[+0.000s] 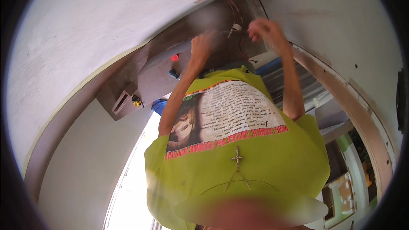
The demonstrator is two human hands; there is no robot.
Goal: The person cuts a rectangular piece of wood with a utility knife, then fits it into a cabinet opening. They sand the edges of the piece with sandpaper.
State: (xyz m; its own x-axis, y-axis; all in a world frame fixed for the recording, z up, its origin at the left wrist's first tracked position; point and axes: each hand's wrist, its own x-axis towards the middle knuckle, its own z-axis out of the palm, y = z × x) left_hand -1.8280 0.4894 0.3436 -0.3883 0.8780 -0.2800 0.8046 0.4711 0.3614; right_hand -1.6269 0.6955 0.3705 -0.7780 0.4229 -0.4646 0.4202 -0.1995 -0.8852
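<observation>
My left hand (201, 47) is closed, with its knuckles up, over a dark wooden board. My right hand (269, 35), smeared by motion, has its fingers curled near the board's right end. Between the two hands runs a thin wire (232, 31), faint against the board; both hands seem to pinch it. Just left of my right hand is a small white piece (235, 27), its kind unclear. Red and dark cables (232, 5) trail across the board, one ending in a dark tip close to my shirt.
A red ring-shaped thing (175, 58), a blue-handled screwdriver (173, 74) and a yellow-black tape measure (136, 101) lie on the brown surface (155, 79) to the left. Beside the tape is a slotted block (122, 101). Pale walls (332, 12) close in at both sides.
</observation>
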